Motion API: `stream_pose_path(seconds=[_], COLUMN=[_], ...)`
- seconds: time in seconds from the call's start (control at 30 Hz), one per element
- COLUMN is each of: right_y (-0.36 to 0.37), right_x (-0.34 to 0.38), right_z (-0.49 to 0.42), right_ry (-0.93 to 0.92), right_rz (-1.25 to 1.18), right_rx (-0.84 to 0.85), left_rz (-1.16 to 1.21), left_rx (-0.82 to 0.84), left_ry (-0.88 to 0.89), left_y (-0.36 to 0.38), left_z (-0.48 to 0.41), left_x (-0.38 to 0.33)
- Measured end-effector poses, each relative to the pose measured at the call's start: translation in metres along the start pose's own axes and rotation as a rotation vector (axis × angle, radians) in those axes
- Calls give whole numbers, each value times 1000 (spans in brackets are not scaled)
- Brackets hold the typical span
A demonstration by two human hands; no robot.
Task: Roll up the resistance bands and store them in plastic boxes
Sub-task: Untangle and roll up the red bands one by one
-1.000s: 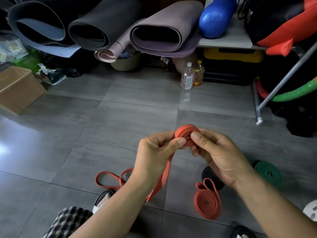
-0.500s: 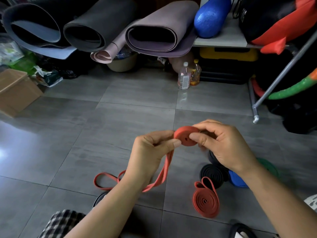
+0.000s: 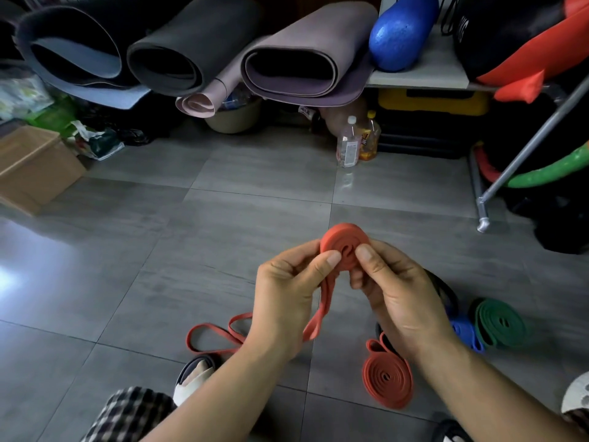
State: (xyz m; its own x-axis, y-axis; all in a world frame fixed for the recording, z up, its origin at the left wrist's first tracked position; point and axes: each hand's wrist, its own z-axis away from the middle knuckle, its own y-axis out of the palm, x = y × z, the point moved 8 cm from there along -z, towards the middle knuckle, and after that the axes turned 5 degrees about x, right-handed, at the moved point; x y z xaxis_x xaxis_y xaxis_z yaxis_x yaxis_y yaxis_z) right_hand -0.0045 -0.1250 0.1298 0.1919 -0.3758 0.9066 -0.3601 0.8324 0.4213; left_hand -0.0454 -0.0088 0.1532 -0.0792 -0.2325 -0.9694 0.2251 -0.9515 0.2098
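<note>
Held up in front of the person, above the grey tiled floor (image 3: 223, 244), is a red resistance band (image 3: 345, 242), partly wound into a tight flat coil. The coil stands on edge with its round face turned back toward the person, so its axis runs roughly from them out into the room. The left hand (image 3: 287, 298) pinches the coil's lower left rim, thumb on the face and fingers curled behind. The right hand (image 3: 398, 295) grips the right side, thumb pressed close to the centre of the spiral, fingers tucked behind. From the bottom of the coil the unwound tail drops between the two hands, slants down and left behind the left hand, and ends in loose loops on the tiles that stretch left to right. Under the right forearm lies a second red band (image 3: 387, 378), coiled flat into an oval whose long axis runs roughly away from the person. Further right a green coiled band (image 3: 498, 323) lies flat, a blue band (image 3: 465, 334) just beside it, and a black band (image 3: 447, 293) partly hidden behind the right hand. Rolled yoga mats (image 3: 287, 59) and a blue foam roller (image 3: 401, 30) sit at the back.
</note>
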Motion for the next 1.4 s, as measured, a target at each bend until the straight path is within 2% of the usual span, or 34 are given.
stream_pose_path(seconds=[0.07, 0.17, 0.23, 0.3, 0.43, 0.63, 0.8, 0.9, 0.97, 1.03, 1.1, 1.13, 1.2, 1.3, 1.4], right_y=[-5, 1, 10, 13, 8, -1, -14, -11, -5, -1, -4, -9, -17, -14, 3], right_x=[11, 30, 34, 37, 45, 43, 34, 15, 4, -2, 3, 9, 28, 41, 35], right_z=[-6, -8, -4, -3, -7, -7, -8, -2, 2, 4, 0, -3, -9, -11, -7], right_ry=[18, -29, -107, -130, -137, -55, -33, 31, 97, 132, 135, 123, 69, -2, -54], right_rz=[318, 852, 1080, 1116, 930, 563, 257, -13, -191, -249, -101, 82, 533, 943, 1255], right_rx=[49, 247, 344, 332, 246, 165, -3, -85, -116, -121, -67, -31, 44, 203, 339], left_rz=[-287, -821, -927, -853, -467, -96, 40, 126, 204, 208, 78, -34, -368, -895, -1034], left_rx=[36, 166, 237, 226, 141, 103, 50, 41, 42, 18, 1, 2, 24, 123, 190], left_ry=[86, 260, 293, 231, 58, -19, -57, -83, -96, -91, -53, -25, 75, 274, 277], left_y=[-7, 0, 8, 8, -1, -1, -3, 4, 8, 8, 3, 0, -7, 1, 12], left_z=[-5, -5, -1, 0, -5, -6, -9, -6, -3, -1, -3, -5, -8, -7, -2], left_x=[-10, -17, -11, -6, -1, 4, 11, 17, 20, 19, 12, 7, -4, -11, -1])
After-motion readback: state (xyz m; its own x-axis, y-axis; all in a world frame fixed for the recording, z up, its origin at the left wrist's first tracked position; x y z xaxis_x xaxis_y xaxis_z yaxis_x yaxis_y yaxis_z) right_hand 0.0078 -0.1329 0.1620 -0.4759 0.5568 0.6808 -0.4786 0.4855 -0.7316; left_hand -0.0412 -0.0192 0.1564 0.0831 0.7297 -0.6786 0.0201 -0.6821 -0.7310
